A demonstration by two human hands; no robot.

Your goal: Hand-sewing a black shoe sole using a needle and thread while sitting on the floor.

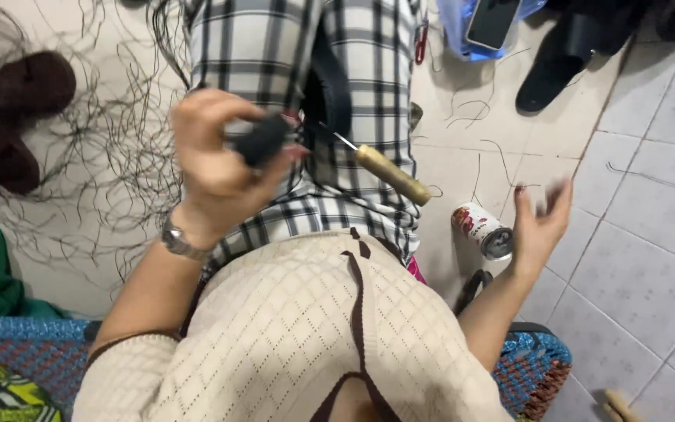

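Pale floor tiles [642, 258] strewn with dark threads [111, 156] lie under a seated person. Left hand [216, 160] is closed around a dark soft piece [263, 139], raised over the checked lap [353, 94], seemingly to keep it steady for working. A wooden-handled awl [391, 173] lies slanted on the lap, within reach. Right hand [539, 223] hangs spread and empty beside a tipped red-and-white can [482, 229]. Farther off, a phone [492, 22] rests on a blue bag [455, 31].
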